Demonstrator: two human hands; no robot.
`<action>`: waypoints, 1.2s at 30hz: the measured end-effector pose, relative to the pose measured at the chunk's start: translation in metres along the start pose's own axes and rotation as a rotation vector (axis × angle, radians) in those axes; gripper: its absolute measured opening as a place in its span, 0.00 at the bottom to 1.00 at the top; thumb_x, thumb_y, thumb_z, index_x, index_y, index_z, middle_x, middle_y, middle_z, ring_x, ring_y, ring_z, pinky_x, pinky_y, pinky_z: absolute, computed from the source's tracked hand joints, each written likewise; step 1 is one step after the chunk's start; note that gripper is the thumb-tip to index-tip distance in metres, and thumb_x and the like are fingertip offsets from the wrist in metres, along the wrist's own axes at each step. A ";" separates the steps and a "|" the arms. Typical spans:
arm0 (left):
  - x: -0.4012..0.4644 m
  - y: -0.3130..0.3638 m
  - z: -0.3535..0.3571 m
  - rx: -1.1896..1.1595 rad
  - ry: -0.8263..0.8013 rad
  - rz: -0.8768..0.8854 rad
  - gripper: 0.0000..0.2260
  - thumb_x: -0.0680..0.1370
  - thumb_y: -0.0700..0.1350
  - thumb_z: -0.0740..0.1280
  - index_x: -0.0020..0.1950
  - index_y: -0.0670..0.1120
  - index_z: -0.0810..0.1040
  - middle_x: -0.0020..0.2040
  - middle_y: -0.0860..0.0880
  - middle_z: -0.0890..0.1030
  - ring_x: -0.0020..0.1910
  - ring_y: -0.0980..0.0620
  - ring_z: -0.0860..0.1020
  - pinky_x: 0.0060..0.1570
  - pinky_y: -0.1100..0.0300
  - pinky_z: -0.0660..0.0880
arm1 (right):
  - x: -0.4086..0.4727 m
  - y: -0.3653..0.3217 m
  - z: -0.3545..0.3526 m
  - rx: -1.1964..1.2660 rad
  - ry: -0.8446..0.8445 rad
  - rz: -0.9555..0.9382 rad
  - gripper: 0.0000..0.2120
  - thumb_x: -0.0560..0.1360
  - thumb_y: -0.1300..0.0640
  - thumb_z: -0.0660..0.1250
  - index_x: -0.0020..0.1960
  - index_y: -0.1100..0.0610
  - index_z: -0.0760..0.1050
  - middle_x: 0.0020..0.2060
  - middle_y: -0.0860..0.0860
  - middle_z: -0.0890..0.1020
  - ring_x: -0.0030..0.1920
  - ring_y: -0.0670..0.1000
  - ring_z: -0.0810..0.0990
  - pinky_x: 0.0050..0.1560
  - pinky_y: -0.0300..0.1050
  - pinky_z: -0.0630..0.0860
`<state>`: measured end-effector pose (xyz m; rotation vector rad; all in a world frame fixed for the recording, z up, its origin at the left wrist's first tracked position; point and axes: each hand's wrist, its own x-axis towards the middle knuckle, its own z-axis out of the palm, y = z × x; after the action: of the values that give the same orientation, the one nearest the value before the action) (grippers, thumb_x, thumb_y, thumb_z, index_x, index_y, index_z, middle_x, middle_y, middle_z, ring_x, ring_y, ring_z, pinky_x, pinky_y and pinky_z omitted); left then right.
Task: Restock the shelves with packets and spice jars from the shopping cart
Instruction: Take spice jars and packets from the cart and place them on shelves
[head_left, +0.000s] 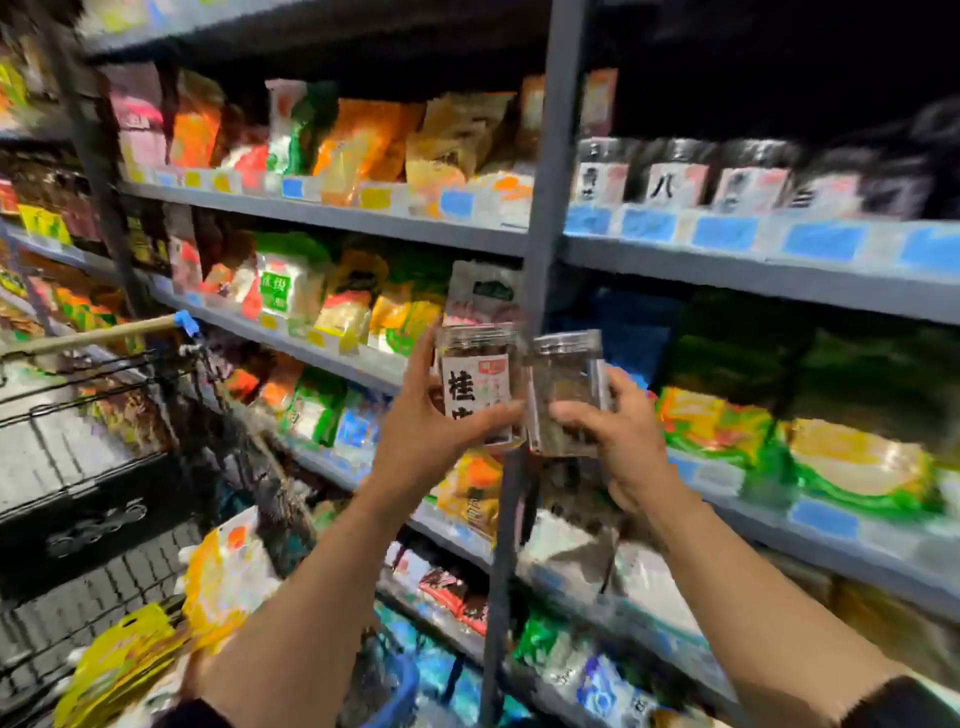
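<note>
My left hand (431, 421) grips a clear spice jar (475, 379) with a white label and dark contents. Beside it, my right hand (618, 441) grips a second clear spice jar (566, 384), its label turned away. Both jars are held up side by side in front of the grey shelf upright (545, 218). Similar dark-lidded jars (670, 171) stand in a row on the upper right shelf. The shopping cart (88, 467) is at lower left, with yellow packets (218, 577) lying in it.
Grey shelves (779, 270) run across the view, stocked with coloured packets (358, 145) on the left bay and green and yellow packets (852, 467) on the right. Blue and yellow price tags line the shelf edges. A blue basket rim (400, 691) shows at the bottom.
</note>
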<state>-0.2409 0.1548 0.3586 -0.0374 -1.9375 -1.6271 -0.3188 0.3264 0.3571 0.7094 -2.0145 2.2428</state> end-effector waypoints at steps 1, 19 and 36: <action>0.003 0.011 0.022 -0.039 -0.029 0.026 0.48 0.58 0.50 0.83 0.72 0.64 0.62 0.50 0.53 0.84 0.48 0.55 0.84 0.49 0.51 0.81 | -0.003 -0.014 -0.024 -0.017 0.018 -0.036 0.24 0.57 0.60 0.75 0.52 0.58 0.76 0.42 0.51 0.85 0.42 0.49 0.83 0.41 0.42 0.79; 0.029 0.137 0.253 -0.057 -0.233 0.299 0.41 0.67 0.51 0.77 0.73 0.64 0.58 0.51 0.70 0.76 0.48 0.70 0.77 0.50 0.66 0.76 | -0.040 -0.170 -0.269 -0.390 0.379 -0.277 0.20 0.64 0.56 0.78 0.52 0.53 0.73 0.47 0.48 0.83 0.47 0.44 0.82 0.47 0.40 0.76; 0.173 0.188 0.327 0.588 -0.203 0.392 0.43 0.59 0.65 0.78 0.67 0.46 0.71 0.59 0.48 0.80 0.56 0.47 0.78 0.54 0.48 0.78 | 0.030 -0.231 -0.323 -0.483 0.599 -0.419 0.31 0.61 0.49 0.79 0.60 0.50 0.69 0.52 0.49 0.81 0.52 0.50 0.81 0.54 0.52 0.79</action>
<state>-0.4470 0.4370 0.5826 -0.3334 -2.3145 -0.7930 -0.3671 0.6616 0.5672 0.3125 -1.7767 1.4248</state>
